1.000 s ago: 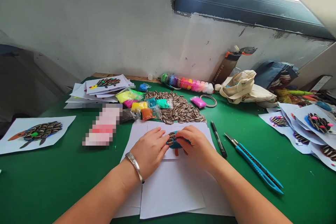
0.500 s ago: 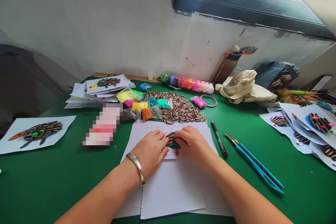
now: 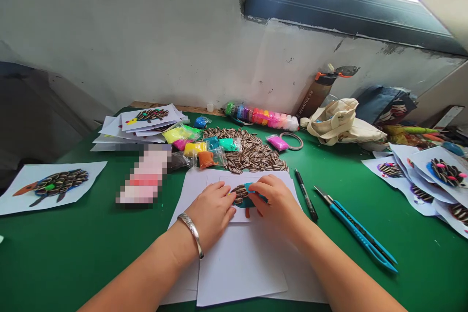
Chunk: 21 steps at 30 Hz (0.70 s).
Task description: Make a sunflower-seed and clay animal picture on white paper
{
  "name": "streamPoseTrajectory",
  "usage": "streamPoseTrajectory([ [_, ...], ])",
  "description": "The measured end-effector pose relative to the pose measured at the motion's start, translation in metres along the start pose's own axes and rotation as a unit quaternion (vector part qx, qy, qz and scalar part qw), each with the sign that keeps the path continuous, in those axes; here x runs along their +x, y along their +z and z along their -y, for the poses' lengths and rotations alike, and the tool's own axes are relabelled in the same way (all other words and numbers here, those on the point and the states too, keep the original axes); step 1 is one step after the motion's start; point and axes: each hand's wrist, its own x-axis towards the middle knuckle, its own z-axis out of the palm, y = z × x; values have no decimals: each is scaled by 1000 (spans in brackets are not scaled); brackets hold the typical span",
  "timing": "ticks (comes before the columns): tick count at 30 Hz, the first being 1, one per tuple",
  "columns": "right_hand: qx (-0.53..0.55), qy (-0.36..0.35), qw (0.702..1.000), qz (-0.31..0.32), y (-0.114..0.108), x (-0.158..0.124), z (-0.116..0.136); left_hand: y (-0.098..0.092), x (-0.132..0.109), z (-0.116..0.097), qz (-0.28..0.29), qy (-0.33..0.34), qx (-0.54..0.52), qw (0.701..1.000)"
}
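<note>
A small white card (image 3: 238, 216) lies on a stack of white paper (image 3: 241, 263). On it is a flat blue clay shape (image 3: 252, 202) with striped sunflower seeds (image 3: 240, 194) pressed into its left part and a brown clay leg (image 3: 247, 212) below. My left hand (image 3: 214, 209), with a silver bangle on the wrist, rests on the card's left side, fingers stretched out and tips beside the seeds. Over the right part of the blue clay, my right hand (image 3: 272, 200) has its fingers curled down and drawn together. Whatever lies between those fingertips is hidden.
Behind the paper lies a heap of sunflower seeds (image 3: 252, 148), beside bagged coloured clay (image 3: 195, 148). A pen (image 3: 306, 195) and blue tweezers (image 3: 360, 234) lie right. Finished seed pictures (image 3: 60, 185) sit left, with more stacked right (image 3: 420, 175). A bottle (image 3: 316, 92) stands by the wall.
My right hand has shifted slightly right and lifted a little, showing more of the blue clay and seeds. My left hand stays in place on the card.
</note>
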Motion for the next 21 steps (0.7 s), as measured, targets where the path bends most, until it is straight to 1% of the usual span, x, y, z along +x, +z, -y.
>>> streamPoseTrajectory([
  [3,-19,4,1000,17,-3,-1,0,0,0,-1,2,-2,-9,1000],
  [9,-35,18,998,43,1,0,3,0,-1,-1,14,0,5,1000],
  [17,-17,24,999,36,-5,2,7,0,1,0,2,1,11,1000],
  [21,-20,37,998,42,-6,2,6,0,0,-1,14,-6,-5,1000],
])
